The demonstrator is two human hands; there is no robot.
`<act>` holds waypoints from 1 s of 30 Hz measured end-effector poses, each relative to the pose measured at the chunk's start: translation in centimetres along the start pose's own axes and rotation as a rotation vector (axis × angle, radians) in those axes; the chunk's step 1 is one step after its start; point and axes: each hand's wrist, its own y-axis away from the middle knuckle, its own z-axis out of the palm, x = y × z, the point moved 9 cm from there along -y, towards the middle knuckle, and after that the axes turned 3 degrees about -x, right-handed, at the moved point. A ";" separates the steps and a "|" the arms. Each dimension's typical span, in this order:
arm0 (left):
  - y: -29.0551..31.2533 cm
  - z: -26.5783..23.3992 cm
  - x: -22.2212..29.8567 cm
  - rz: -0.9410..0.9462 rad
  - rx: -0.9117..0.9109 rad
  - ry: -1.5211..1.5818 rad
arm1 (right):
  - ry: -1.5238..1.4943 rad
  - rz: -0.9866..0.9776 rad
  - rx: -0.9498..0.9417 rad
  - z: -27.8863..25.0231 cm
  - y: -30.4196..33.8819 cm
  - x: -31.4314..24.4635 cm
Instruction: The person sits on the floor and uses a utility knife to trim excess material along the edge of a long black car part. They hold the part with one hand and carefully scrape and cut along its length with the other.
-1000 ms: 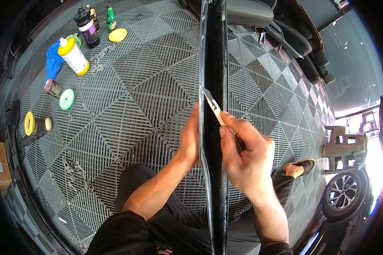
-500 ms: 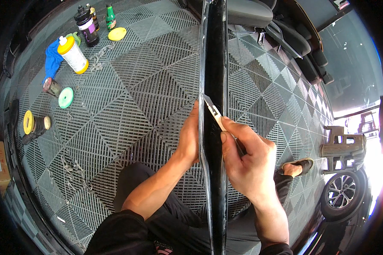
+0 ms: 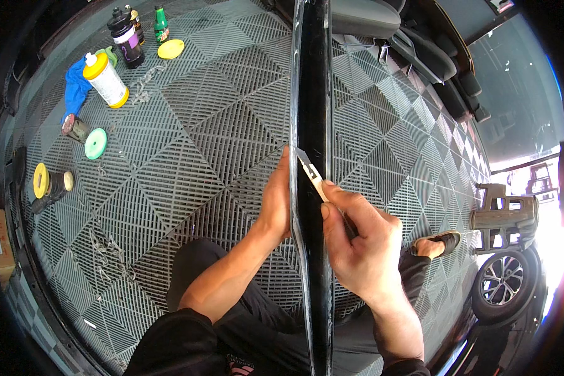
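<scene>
A long black panel [image 3: 313,250] stands edge-on in front of me, running from the top of the view to the bottom. My right hand [image 3: 366,241] is closed round a utility knife [image 3: 313,175] with a pale body. The knife's blade points up and left, its tip touching the panel's left rim. Against the panel's left face rests my left hand [image 3: 277,200], one finger stretched upward level with the blade. The other fingers of that hand are mostly hidden by the panel.
On the grid-tile floor [image 3: 232,81] at left are a yellow-capped white bottle [image 3: 109,81], a dark spray bottle [image 3: 126,41], a green bottle [image 3: 161,25], a blue cloth [image 3: 76,91], polishing pads [image 3: 96,144] and a polisher [image 3: 53,185]. At right stand stools [image 3: 504,216] and a wheel [image 3: 502,281].
The knife and my right hand have slid a little toward me along the panel's left rim. The panel appears shifted slightly left. My left hand stays against it.
</scene>
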 end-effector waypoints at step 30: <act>0.7 -0.1 0.7 0.027 0.114 -0.024 | 0.052 0.043 -0.053 0.2 2.5 -0.2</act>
